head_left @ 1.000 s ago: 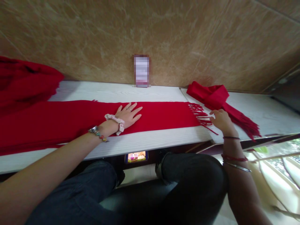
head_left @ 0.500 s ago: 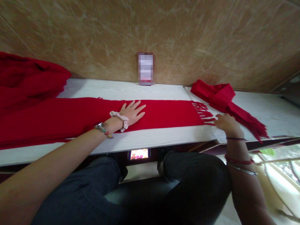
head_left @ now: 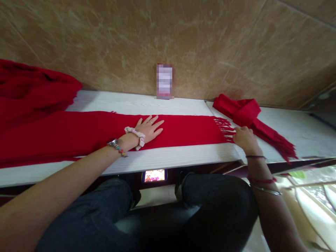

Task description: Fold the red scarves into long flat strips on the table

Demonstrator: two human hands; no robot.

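A long red scarf (head_left: 189, 130) lies flat along the white tabletop, its fringe (head_left: 223, 128) at the right end. My left hand (head_left: 150, 130) rests on the scarf's middle with the fingers spread. At the fringe, my right hand (head_left: 245, 139) has its fingers closed on some of the strands; the fingertips are partly hidden. Just beyond that hand lies a second red scarf (head_left: 240, 110), folded over itself, its fringed end pointing toward the table's front right.
More red fabric (head_left: 31, 87) is heaped at the left. A pixelated upright card or box (head_left: 165, 81) stands against the brown marbled wall (head_left: 131, 45). Below the front edge of the white table (head_left: 183, 157) a lit phone (head_left: 154, 175) lies on a lower ledge, above my knees.
My right hand has moved slightly left, closer to the scarf's edge at the fringe. The left hand stays in place on the scarf. The view has shifted a little.
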